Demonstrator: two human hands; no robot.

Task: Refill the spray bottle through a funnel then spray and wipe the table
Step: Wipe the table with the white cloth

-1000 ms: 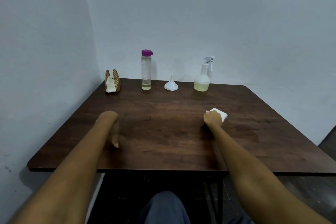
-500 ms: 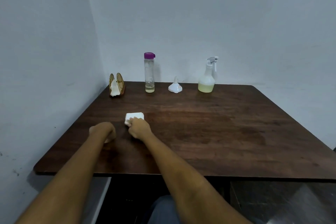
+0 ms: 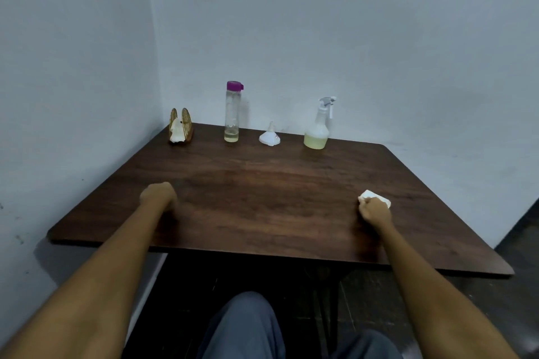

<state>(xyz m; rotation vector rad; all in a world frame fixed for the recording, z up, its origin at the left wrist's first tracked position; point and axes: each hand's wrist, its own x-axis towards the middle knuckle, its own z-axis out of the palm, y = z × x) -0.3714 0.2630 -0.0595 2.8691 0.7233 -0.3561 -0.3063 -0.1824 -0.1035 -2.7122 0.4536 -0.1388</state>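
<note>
Right hand: the right hand [image 3: 374,211] is curled round a folded white tissue [image 3: 376,198] and presses it on the table [image 3: 262,204], toward the right side
Left hand: the left hand [image 3: 158,195] rests on the table near the left edge; its fingers are turned away and out of sight, so I cannot tell whether they are curled or slack; nothing shows in it
Spray bottle: the spray bottle [image 3: 318,127] stands upright at the far edge, pale yellow liquid in its lower part, trigger head on
Funnel: the funnel [image 3: 269,135] sits mouth-down just left of it, apart from it
Supply bottle: the purple-capped bottle [image 3: 232,112] stands left of the funnel, capped, a little liquid at its bottom
Napkin holder: the napkin holder [image 3: 180,129] sits in the far left corner
Step in hand: wiping, by my reading; refilling looks done
Risk: a wide sweep toward the far edge could knock over the tall narrow bottle or the light funnel; the thin tissue may tear or bunch under hard pressure on a wet patch; a stroke running off the right edge could drop the tissue
</note>
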